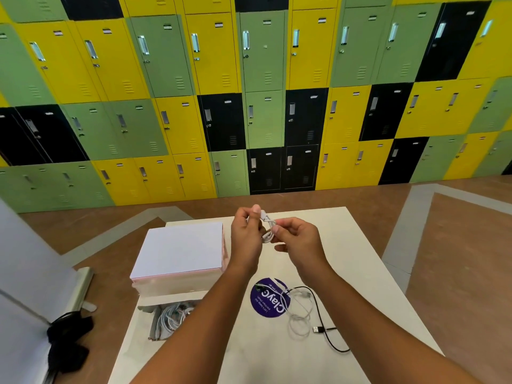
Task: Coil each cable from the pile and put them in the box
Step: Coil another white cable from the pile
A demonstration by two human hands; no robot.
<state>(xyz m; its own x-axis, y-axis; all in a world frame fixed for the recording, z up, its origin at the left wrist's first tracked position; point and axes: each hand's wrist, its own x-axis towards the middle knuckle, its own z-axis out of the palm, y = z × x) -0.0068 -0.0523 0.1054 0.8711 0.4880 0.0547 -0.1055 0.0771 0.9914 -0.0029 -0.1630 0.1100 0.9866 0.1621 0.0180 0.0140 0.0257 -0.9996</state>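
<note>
Both hands are raised above the white table (360,273) with a small white cable (268,227) wound into a tight coil between them. My left hand (246,231) pinches the coil's upper end between thumb and fingers. My right hand (297,239) pinches the coil's side with its fingertips. Nearer to me a loose white cable (300,311) and a black USB cable (327,331) lie tangled on the table. The open box (171,320) at the table's left holds several coiled white cables; my left forearm hides its right part.
The box's white and pink lid (180,250) lies on the table just beyond the box. A round purple sticker (270,299) is on the tabletop beside the loose cables. A black bundle (69,342) lies on the floor at left. Coloured lockers (263,92) fill the wall behind.
</note>
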